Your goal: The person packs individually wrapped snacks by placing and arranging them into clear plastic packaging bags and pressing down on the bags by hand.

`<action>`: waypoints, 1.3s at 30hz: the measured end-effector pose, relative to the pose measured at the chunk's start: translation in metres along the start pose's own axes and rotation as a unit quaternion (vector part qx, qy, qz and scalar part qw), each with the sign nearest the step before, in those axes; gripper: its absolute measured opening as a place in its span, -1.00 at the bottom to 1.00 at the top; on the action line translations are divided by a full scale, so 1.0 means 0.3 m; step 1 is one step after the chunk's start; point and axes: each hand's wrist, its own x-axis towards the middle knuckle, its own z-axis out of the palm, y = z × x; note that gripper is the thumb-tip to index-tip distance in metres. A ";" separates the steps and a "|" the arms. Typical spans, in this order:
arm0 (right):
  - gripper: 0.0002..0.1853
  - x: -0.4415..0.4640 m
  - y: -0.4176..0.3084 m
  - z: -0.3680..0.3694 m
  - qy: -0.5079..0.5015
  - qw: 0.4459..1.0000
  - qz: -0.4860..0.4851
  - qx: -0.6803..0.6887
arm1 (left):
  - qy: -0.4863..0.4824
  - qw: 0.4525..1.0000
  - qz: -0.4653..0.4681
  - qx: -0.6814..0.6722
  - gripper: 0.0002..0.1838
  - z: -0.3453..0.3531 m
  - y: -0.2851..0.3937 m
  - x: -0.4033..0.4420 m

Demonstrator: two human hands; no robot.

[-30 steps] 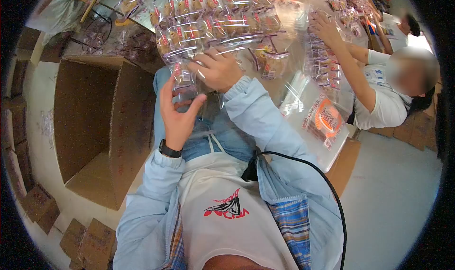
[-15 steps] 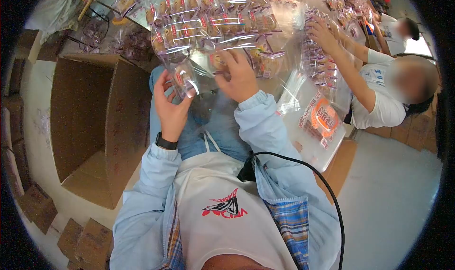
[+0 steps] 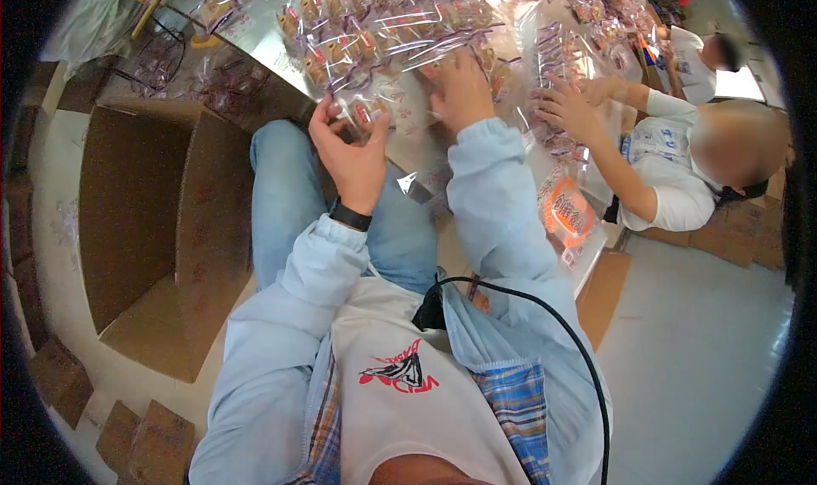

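My left hand (image 3: 351,163) grips a small wrapped packet (image 3: 366,113) with a red label, at the near edge of a clear plastic bag. My right hand (image 3: 464,92) is curled at the near side of the rows of wrapped packets (image 3: 417,25); its fingertips press into the shiny film, and what they hold is hidden. The rows lie under or inside clear plastic on the table (image 3: 277,55). To the right of my right sleeve is a stack of flat clear bags with an orange print (image 3: 568,211).
An open cardboard box (image 3: 136,221) stands at the left. A co-worker's hands (image 3: 574,111) touch more packets at the right. Another person (image 3: 698,64) is farther back. A black cable (image 3: 545,305) crosses my jacket. Flattened cardboard (image 3: 153,438) lies at the lower left.
Both hands have moved to the right, my right hand also farther up into the packets. The packet in my left hand has moved right and slightly up. The co-worker's hands have moved down.
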 end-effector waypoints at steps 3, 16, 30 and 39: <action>-0.31 -0.091 -0.105 -0.053 0.034 0.996 -0.077 -0.012 | 0.006 1.000 -0.026 -0.013 -0.10 0.006 0.000 -0.016; -0.35 -0.169 -0.244 0.068 -0.078 0.906 0.014 0.417 | -0.086 0.993 0.079 -0.003 -0.22 -0.116 0.086 -0.046; -0.36 -0.045 -0.066 0.029 0.078 0.986 0.128 0.067 | -0.049 0.994 0.087 0.045 -0.34 -0.096 0.013 -0.030; -0.50 -0.112 -0.177 0.002 0.074 0.958 0.140 0.241 | -0.055 0.995 0.079 0.039 -0.31 -0.103 0.008 -0.038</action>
